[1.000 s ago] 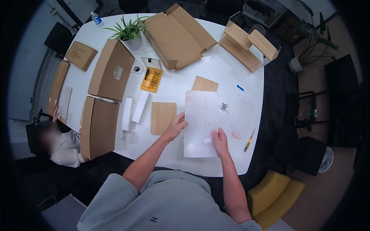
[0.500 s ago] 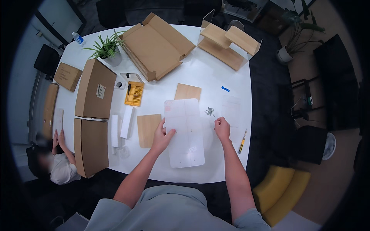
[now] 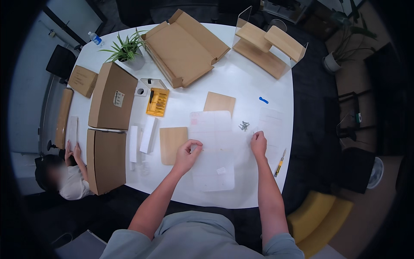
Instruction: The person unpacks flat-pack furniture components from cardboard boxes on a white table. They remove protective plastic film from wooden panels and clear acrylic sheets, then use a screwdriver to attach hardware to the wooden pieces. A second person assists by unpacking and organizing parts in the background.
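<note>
A clear acrylic panel (image 3: 211, 168) with small holes and a small label lies on the white table in front of me. My left hand (image 3: 189, 156) is over its left edge, fingers bent, with thumb and forefinger slightly apart near a hole. My right hand (image 3: 258, 144) is pinched closed to the right of the panel. A small dark tip, apparently a screw, pokes out from its fingers. Just beyond that hand is a little heap of screws (image 3: 244, 125). One wooden board (image 3: 172, 142) lies left of the panel, another wooden board (image 3: 220, 102) beyond it.
An open cardboard box (image 3: 185, 52), a potted plant (image 3: 131, 60) and a wood-and-acrylic shelf (image 3: 263, 47) stand at the back. Left are tall cartons (image 3: 108, 159), a yellow bit set (image 3: 157, 103) and a co-worker (image 3: 71, 181). A yellow-handled tool (image 3: 280, 163) lies right, near a blue piece (image 3: 263, 100).
My left hand has loosened its grip on the panel and moved slightly up and right. The panel now lies flatter. My right hand stays pinched beside the screws. The whole view has shifted a little.
</note>
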Tool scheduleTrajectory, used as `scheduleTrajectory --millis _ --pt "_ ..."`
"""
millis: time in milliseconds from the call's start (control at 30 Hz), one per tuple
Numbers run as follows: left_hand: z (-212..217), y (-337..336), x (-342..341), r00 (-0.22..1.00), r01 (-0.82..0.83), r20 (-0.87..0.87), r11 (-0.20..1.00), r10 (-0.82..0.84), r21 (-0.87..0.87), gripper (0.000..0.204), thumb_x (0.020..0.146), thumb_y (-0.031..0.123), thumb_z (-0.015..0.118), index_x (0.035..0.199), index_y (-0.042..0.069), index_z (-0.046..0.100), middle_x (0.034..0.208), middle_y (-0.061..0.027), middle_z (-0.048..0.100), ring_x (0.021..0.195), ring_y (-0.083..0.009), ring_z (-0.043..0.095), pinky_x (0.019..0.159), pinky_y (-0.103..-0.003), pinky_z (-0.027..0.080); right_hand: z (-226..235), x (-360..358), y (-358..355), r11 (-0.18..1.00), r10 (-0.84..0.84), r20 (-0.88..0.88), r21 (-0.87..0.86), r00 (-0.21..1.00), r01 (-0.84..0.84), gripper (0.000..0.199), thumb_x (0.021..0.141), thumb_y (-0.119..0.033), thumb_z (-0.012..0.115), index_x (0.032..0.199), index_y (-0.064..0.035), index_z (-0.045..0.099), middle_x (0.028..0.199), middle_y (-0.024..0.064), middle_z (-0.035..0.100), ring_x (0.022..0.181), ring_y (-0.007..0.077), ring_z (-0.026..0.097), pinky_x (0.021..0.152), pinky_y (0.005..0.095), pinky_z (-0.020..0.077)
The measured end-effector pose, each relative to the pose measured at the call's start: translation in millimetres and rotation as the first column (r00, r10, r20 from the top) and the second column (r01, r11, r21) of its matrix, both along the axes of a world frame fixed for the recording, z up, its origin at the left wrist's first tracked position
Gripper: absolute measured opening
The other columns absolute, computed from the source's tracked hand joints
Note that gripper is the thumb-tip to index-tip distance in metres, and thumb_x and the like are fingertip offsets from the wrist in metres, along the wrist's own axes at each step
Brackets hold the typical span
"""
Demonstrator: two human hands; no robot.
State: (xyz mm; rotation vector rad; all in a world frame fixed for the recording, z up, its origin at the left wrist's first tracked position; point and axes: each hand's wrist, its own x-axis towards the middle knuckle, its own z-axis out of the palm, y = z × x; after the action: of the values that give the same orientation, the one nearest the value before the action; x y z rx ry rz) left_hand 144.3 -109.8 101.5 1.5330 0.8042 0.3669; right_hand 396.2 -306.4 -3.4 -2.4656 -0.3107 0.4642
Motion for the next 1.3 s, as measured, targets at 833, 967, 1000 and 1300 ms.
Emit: scheduleTrajectory --millis 833,967,1000,1300 --pt "7 -1 2 0.999 -0.023 -0.040 0.998 0.021 -0.051 0.008 0.089 0.001 0.064 0.097 0.002 0.064 0.091 0.0004 0.064 0.081 -0.0043 0.055 0.070 -0.019 0.044 -27 9 39 0.977 0.151 0.436 0.071 0.887 -0.201 0.004 0.088 -0.010 0.061 0.090 -0.0065 0.060 0.102 0.0082 0.058 0.086 0.0290 0.060 0.071 0.0417 0.0516" --pt "12 -2 4 0.998 -0.031 -0.063 0.997 0.026 -0.076 0.008 0.090 0.000 0.064 0.097 0.002 0.064 0.091 0.0001 0.064 0.082 -0.0048 0.056 0.071 -0.019 0.045 -30 17 25 0.966 0.235 0.335 0.023 0.912 -0.257 0.004 0.086 -0.007 0.062 0.089 -0.0050 0.061 0.090 0.0092 0.061 0.084 0.0289 0.061 0.071 0.0406 0.0520" --pt "10 -3 4 0.998 -0.033 -0.048 0.997 0.030 -0.073 0.008 0.090 0.000 0.064 0.097 0.002 0.064 0.091 0.0001 0.064 0.082 -0.0048 0.056 0.072 -0.019 0.045 -33 18 21 0.968 0.226 0.308 0.034 0.924 -0.248 0.004 0.086 -0.007 0.062 0.089 -0.0044 0.061 0.087 0.0095 0.062 0.083 0.0292 0.062 0.071 0.0401 0.0523" --pt "5 -3 1 0.999 -0.029 -0.044 0.998 0.027 -0.048 0.006 0.090 0.002 0.065 0.096 0.004 0.063 0.088 0.0030 0.061 0.078 -0.0026 0.052 0.068 -0.019 0.042 -44 20 4 0.899 -0.179 -0.202 0.364 0.963 0.244 0.008 0.087 -0.009 0.064 0.083 -0.0016 0.062 0.069 0.0083 0.067 0.063 0.0159 0.065 0.062 0.0310 0.0523"
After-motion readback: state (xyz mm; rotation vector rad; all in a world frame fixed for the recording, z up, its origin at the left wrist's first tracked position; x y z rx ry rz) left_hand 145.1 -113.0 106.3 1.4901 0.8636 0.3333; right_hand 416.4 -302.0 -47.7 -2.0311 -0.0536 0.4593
